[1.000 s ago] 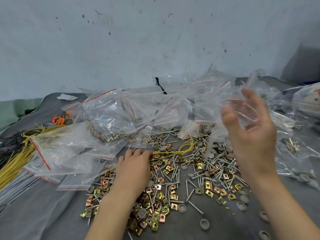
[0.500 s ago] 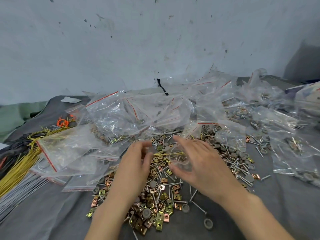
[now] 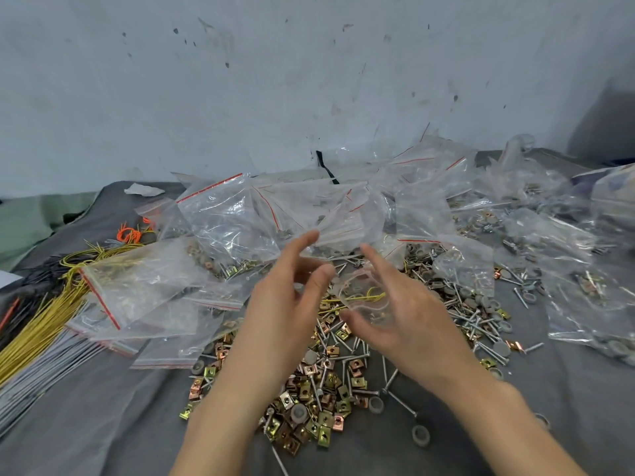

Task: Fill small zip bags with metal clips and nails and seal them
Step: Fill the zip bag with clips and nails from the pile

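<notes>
My right hand (image 3: 409, 321) holds a small clear zip bag (image 3: 369, 298) between thumb and fingers, a little above the table. My left hand (image 3: 281, 307) is beside it with fingers spread and fairly straight, its thumb tip close to the bag's left edge; contact is blurred. Under both hands lies a pile of gold and copper metal clips (image 3: 319, 410). Silver nails (image 3: 477, 321) mixed with grey round caps spread to the right. A heap of empty red-striped zip bags (image 3: 240, 218) lies behind my hands.
Yellow wires (image 3: 37, 324), grey wires (image 3: 44, 369) and orange ties (image 3: 130, 233) lie at the left on the grey cloth (image 3: 103, 424). Bags with hardware in them (image 3: 584, 304) cover the right side. Loose grey caps (image 3: 421, 435) sit near the front. A stained wall stands behind.
My right hand came down from the upper right with a small bag to the middle. My left hand lifted off the clip pile, and both now hover together above it.
</notes>
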The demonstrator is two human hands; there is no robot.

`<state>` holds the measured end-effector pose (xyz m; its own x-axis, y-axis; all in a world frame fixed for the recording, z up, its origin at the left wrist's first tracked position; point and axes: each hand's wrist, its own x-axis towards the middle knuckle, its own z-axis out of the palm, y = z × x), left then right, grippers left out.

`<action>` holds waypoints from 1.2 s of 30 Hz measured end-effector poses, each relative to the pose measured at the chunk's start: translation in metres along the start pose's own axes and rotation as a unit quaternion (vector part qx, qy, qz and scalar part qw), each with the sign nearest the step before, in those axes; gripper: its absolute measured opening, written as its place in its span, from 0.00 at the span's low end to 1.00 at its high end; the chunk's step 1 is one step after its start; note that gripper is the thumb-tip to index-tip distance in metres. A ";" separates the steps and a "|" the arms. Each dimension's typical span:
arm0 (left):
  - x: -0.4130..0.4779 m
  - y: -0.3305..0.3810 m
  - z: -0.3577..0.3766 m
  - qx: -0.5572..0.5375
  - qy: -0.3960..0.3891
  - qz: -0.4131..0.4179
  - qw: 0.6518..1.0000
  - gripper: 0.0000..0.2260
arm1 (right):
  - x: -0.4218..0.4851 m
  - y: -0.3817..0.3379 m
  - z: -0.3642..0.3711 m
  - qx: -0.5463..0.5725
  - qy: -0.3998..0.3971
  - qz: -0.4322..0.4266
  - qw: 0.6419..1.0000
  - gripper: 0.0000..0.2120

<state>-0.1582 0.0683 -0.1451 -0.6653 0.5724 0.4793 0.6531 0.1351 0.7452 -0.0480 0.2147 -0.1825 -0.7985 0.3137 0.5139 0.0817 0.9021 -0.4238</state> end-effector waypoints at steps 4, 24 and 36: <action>0.001 -0.014 -0.006 0.064 0.008 -0.042 0.997 0.17 | 0.000 0.004 -0.003 0.036 0.003 0.022 0.999 0.40; -0.006 -0.050 0.019 0.399 -0.168 -0.095 0.896 0.17 | 0.005 0.019 -0.039 0.181 0.164 0.071 0.967 0.37; -0.004 -0.053 0.019 0.374 -0.132 -0.135 0.908 0.09 | 0.003 0.004 -0.021 -0.023 0.054 -0.005 0.998 0.37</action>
<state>-0.1831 0.0741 -0.1950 -0.7921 0.5976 0.1242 0.6079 0.7541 0.2485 -0.0378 0.2254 -0.1673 -0.7299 0.3326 0.5971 0.1026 0.9170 -0.3854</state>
